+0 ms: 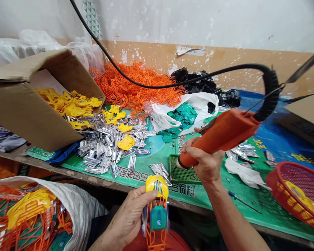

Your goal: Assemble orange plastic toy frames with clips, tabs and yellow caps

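My left hand [131, 216] grips a toy car body [157, 209] with an orange lattice frame, a yellow front piece and a teal part in the middle. My right hand [204, 160] is wrapped around an orange electric screwdriver [219, 134], its black cable rising to the right. The screwdriver's tip points down and left, and it is apart from the toy. A green perforated block [181, 170] lies on the table beyond my right hand.
A cardboard box [28, 111] of yellow parts tips at the left, beside a silver parts pile [107, 146]. Orange frames [131, 87] and black parts [199, 78] lie behind. A white sack [78, 209] of parts sits lower left; a red basket [295, 191] sits at the right.
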The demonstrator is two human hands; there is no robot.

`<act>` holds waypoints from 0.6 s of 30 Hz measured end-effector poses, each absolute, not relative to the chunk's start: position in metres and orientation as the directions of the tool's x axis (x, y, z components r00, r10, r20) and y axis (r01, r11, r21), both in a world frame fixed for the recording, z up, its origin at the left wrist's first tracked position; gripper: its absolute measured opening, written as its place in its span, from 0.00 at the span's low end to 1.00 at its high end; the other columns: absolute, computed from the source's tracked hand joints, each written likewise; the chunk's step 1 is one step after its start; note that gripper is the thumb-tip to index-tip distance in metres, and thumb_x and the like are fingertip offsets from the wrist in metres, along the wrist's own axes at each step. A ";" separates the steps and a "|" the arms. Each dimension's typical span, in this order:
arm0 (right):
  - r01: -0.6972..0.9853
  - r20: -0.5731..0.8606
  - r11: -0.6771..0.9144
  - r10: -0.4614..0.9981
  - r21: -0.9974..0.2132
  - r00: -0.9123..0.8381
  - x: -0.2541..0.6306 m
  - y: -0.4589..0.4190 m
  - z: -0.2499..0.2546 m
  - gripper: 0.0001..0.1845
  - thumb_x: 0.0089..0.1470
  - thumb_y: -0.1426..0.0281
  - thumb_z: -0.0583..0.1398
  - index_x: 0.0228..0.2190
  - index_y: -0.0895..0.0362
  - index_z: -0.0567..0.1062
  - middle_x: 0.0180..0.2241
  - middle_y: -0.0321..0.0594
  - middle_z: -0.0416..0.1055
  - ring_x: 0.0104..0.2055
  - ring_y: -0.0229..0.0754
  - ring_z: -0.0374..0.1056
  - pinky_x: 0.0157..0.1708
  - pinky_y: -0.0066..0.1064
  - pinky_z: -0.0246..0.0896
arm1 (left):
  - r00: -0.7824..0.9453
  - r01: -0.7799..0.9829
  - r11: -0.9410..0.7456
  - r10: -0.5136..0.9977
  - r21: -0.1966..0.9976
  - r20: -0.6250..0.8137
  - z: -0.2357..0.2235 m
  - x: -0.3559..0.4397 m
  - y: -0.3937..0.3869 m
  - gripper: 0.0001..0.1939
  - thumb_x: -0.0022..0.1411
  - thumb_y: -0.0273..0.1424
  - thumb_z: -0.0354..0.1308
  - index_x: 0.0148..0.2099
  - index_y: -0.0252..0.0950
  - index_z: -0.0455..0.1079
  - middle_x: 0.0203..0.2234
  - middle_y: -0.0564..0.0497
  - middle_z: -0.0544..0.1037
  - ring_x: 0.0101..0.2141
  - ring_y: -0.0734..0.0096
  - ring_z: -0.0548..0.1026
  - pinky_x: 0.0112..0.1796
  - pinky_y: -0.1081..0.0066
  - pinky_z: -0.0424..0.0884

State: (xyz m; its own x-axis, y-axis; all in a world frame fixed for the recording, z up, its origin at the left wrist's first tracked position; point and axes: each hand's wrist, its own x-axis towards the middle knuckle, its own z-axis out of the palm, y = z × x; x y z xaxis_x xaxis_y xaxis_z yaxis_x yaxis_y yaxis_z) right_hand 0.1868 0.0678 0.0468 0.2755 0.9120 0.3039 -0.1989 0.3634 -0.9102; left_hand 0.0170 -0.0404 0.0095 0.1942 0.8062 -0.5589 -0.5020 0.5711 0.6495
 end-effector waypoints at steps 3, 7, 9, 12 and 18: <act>-0.209 0.299 0.359 0.915 -0.910 0.271 0.188 0.068 0.050 0.09 0.36 0.72 0.66 0.24 0.57 0.73 0.22 0.34 0.70 0.24 0.39 0.65 0.27 0.36 0.63 | 0.187 -0.522 0.563 0.809 0.641 -0.558 0.010 0.018 -0.040 0.17 0.49 0.34 0.71 0.40 0.30 0.80 0.31 0.44 0.83 0.30 0.71 0.77 0.34 0.74 0.72; -0.312 0.294 0.370 0.918 -0.875 0.265 0.192 0.061 0.067 0.17 0.35 0.74 0.66 0.33 0.55 0.74 0.20 0.31 0.69 0.22 0.39 0.65 0.26 0.35 0.62 | 0.176 -0.534 0.562 0.804 0.631 -0.567 0.012 0.019 -0.038 0.16 0.47 0.34 0.71 0.37 0.30 0.79 0.27 0.46 0.82 0.27 0.71 0.76 0.32 0.74 0.72; -0.349 0.314 0.380 0.921 -0.856 0.233 0.193 0.053 0.078 0.21 0.36 0.75 0.64 0.37 0.53 0.74 0.20 0.30 0.69 0.22 0.39 0.65 0.26 0.36 0.63 | 0.171 -0.541 0.566 0.798 0.622 -0.578 0.012 0.019 -0.038 0.15 0.47 0.35 0.71 0.36 0.29 0.79 0.25 0.46 0.81 0.25 0.72 0.76 0.31 0.74 0.72; -0.409 0.325 0.345 0.938 -0.845 0.119 0.192 0.037 0.091 0.22 0.39 0.75 0.63 0.40 0.50 0.73 0.22 0.31 0.69 0.23 0.39 0.66 0.29 0.37 0.65 | 0.149 -0.568 0.563 0.788 0.600 -0.598 0.010 0.020 -0.038 0.15 0.45 0.34 0.72 0.34 0.29 0.78 0.25 0.47 0.81 0.23 0.72 0.75 0.29 0.73 0.72; -0.434 0.306 0.274 0.952 -0.858 -0.004 0.177 0.016 0.091 0.25 0.41 0.74 0.65 0.44 0.48 0.73 0.24 0.32 0.70 0.25 0.39 0.68 0.27 0.35 0.66 | 0.170 -0.599 0.552 0.796 0.580 -0.582 0.004 0.019 -0.038 0.16 0.45 0.34 0.73 0.34 0.29 0.79 0.26 0.46 0.82 0.25 0.72 0.76 0.29 0.75 0.72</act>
